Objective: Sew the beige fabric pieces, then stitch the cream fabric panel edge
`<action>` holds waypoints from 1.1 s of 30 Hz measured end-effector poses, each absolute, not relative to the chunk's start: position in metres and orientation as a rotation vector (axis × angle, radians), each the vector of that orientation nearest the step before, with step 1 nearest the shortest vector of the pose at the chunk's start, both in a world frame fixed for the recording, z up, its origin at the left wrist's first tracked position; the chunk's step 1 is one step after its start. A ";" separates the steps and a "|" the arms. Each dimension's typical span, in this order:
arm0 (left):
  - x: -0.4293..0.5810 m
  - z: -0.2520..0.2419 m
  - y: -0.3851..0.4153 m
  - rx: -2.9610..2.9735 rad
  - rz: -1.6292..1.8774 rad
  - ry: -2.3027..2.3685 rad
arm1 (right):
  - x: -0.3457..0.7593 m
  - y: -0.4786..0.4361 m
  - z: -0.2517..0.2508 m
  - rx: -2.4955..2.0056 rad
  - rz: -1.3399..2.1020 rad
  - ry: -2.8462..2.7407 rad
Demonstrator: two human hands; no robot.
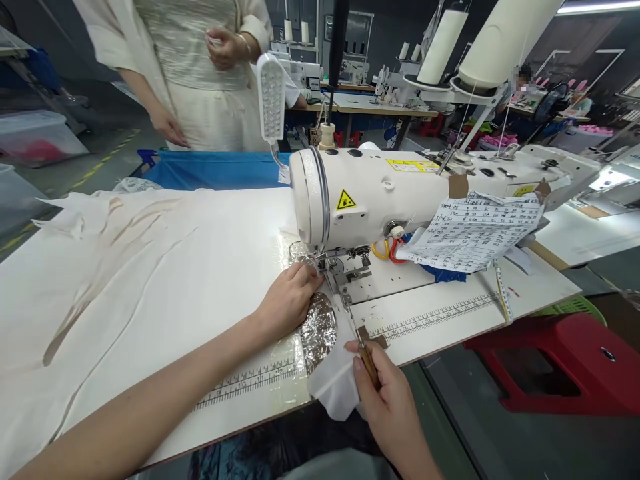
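A white sewing machine (360, 193) stands across the table with its needle end facing left. Close beside the presser foot (326, 261), my left hand (293, 300) has its fingers bent and pressed together at the edge of a white cloth (336, 383); the fingertips partly hide what they grip. The cloth runs from the foot down over the table's front edge. My right hand (387, 393) is closed round the wooden handle of an awl (369, 365), whose metal shaft points up toward the foot. Cloth also lies against this hand's fingers. Shiny brown taped film (320, 332) shows under my left hand.
Large white fabric (165, 267) spreads over the left table. Red and yellow scissors (395, 251), handwritten paper sheets (475, 230) and a tape measure (503, 293) are on the right. A red stool (560, 360) stands below. A person (200, 80) stands beyond the table.
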State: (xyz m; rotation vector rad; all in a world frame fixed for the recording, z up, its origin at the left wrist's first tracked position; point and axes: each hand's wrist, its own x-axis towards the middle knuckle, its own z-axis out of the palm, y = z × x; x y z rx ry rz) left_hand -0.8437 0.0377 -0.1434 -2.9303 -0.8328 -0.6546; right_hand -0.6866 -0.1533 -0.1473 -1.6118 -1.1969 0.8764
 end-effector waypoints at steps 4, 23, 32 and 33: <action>-0.845 -0.143 0.038 -2.963 -0.800 -0.727 | -0.685 -0.143 -0.144 -1.611 0.831 -1.244; -0.848 -0.146 0.042 -2.978 -0.844 -0.596 | -0.683 -0.106 -0.136 -1.593 0.670 -1.482; -0.846 -0.147 0.043 -2.948 -0.617 -0.781 | -0.686 -0.096 -0.137 -1.563 0.600 -1.533; -0.846 -0.147 0.043 -2.949 -0.604 -0.793 | -0.686 -0.096 -0.137 -1.552 0.601 -1.538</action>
